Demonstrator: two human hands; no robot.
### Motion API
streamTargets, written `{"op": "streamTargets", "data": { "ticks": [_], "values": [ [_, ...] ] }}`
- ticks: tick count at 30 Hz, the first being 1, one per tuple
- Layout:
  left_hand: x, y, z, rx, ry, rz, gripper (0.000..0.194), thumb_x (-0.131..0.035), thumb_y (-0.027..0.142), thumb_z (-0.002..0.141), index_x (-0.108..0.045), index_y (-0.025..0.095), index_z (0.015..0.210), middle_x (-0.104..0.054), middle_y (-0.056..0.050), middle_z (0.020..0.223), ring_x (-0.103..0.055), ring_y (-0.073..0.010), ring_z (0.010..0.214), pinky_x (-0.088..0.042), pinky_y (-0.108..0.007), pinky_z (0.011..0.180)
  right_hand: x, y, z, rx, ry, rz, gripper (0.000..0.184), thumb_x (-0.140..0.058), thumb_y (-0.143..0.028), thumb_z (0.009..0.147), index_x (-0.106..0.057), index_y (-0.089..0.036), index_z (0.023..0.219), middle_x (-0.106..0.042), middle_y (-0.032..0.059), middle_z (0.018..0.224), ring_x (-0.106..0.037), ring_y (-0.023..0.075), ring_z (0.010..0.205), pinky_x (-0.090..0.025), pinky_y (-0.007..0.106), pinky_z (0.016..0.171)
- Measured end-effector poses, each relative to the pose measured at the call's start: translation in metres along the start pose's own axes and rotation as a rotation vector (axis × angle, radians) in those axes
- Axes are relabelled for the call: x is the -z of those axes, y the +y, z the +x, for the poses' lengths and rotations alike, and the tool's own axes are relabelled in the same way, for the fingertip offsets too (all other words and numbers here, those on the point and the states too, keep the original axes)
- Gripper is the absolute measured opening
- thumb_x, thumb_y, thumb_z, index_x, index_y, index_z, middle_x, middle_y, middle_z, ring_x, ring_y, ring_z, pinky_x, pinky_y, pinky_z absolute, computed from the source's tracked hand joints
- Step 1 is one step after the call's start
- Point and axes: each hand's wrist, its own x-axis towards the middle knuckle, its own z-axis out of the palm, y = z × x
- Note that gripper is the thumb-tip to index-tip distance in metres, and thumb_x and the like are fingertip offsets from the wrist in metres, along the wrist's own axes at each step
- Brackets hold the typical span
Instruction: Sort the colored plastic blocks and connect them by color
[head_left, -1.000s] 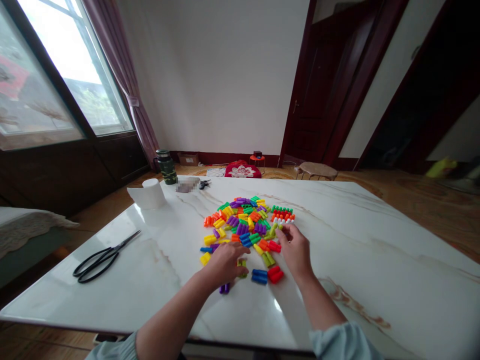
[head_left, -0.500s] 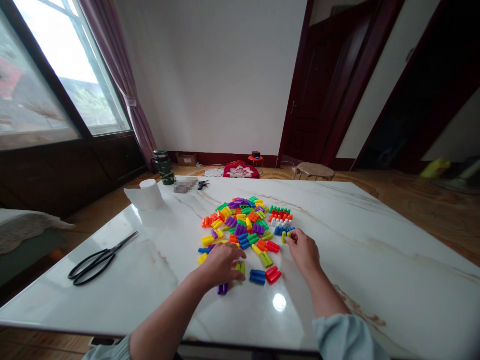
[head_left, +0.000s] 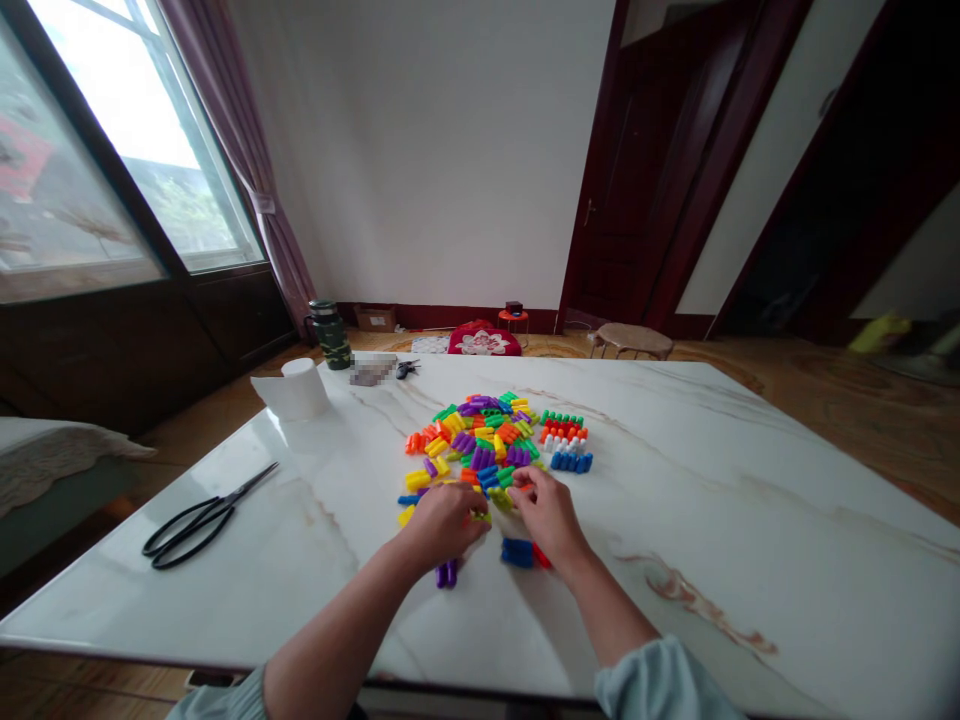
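Note:
My left hand (head_left: 446, 522) is closed at the near side of a heap of coloured plastic blocks (head_left: 484, 440). A yellow-green block (head_left: 481, 517) shows at its fingertips, mostly hidden by the fingers. My right hand (head_left: 551, 515) pinches another yellow-green block (head_left: 501, 498), made of joined rounded tubes, close to the left hand. Below the hands lie a blue block (head_left: 517, 552), a red block (head_left: 541, 556) partly under the right hand, and a purple block (head_left: 446, 574). Right of the heap, blocks stand in rows: green, red-orange, white, and a blue row (head_left: 571, 462) nearest me.
Black-handled scissors (head_left: 191, 525) lie on the left of the marble-patterned table (head_left: 300, 580). Farther back stand a paper roll (head_left: 301, 390), a camouflage flask (head_left: 330, 335) and small dark clippers (head_left: 406, 369). A stool (head_left: 634, 340) is beyond the table.
My right hand has moved left from beside the blue row, carrying its yellow-green block toward my left hand. My left fingers have closed on the yellow-green block under them.

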Motion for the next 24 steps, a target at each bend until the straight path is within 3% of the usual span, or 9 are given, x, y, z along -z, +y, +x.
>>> {"op": "streamTargets", "data": {
  "ticks": [7, 12, 15, 19, 21, 24],
  "values": [
    [-0.003, -0.017, 0.008, 0.088, 0.27, -0.011, 0.019, -0.057, 0.026, 0.086, -0.072, 0.023, 0.098, -0.07, -0.005, 0.102, -0.064, -0.0212, 0.097, -0.049, -0.031, 0.085, 0.007, -0.002, -0.003, 0.077, 0.026, -0.141, 0.013, -0.056, -0.024, 0.081, -0.066, -0.02, 0.087, -0.067, 0.005, 0.093, -0.063, 0.0151, 0.07, -0.05, 0.027, 0.067],
    [0.001, -0.043, 0.04, 0.113, 0.396, 0.062, 0.03, -0.053, 0.016, 0.083, -0.068, 0.02, 0.11, -0.067, -0.008, 0.113, -0.06, -0.024, 0.109, -0.047, -0.037, 0.097, 0.008, -0.008, -0.009, 0.089, 0.015, -0.134, 0.012, -0.056, -0.023, 0.082, -0.066, -0.02, 0.087, -0.066, 0.0052, 0.094, -0.063, 0.0167, 0.076, -0.049, 0.027, 0.068],
    [0.013, -0.058, 0.074, 0.223, 0.359, 0.195, 0.036, -0.053, 0.014, 0.081, -0.066, 0.02, 0.114, -0.064, -0.009, 0.117, -0.058, -0.0245, 0.112, -0.045, -0.037, 0.101, 0.009, -0.013, -0.011, 0.092, 0.007, -0.108, 0.011, -0.057, -0.022, 0.082, -0.066, -0.021, 0.087, -0.066, 0.0051, 0.095, -0.063, 0.0174, 0.079, -0.049, 0.027, 0.07],
    [0.027, -0.074, 0.127, 0.271, 0.301, 0.222, 0.049, -0.052, 0.014, 0.079, -0.058, 0.016, 0.128, -0.061, -0.012, 0.12, -0.058, -0.0241, 0.112, -0.045, -0.035, 0.101, 0.011, -0.02, -0.015, 0.087, -0.004, -0.092, 0.01, -0.058, -0.019, 0.082, -0.067, -0.021, 0.087, -0.066, 0.0049, 0.094, -0.062, 0.018, 0.083, -0.048, 0.027, 0.074],
    [0.029, -0.08, 0.151, 0.275, 0.237, 0.236, 0.064, -0.057, 0.012, 0.074, -0.05, 0.017, 0.137, -0.056, -0.014, 0.128, -0.055, -0.0275, 0.115, -0.046, -0.04, 0.1, 0.013, -0.025, -0.017, 0.079, -0.019, -0.079, 0.011, -0.058, -0.019, 0.083, -0.068, -0.021, 0.087, -0.066, 0.0048, 0.095, -0.062, 0.018, 0.085, -0.048, 0.027, 0.075],
    [0.027, -0.087, 0.18, 0.259, 0.109, 0.269, 0.086, -0.065, 0.009, 0.063, -0.042, 0.028, 0.143, -0.043, -0.013, 0.144, -0.04, -0.036, 0.13, -0.042, -0.05, 0.101, 0.015, -0.029, -0.021, 0.061, -0.069, -0.064, 0.01, -0.059, -0.019, 0.084, -0.069, -0.021, 0.087, -0.067, 0.004, 0.094, -0.061, 0.0165, 0.082, -0.047, 0.026, 0.071]
  ]
}}
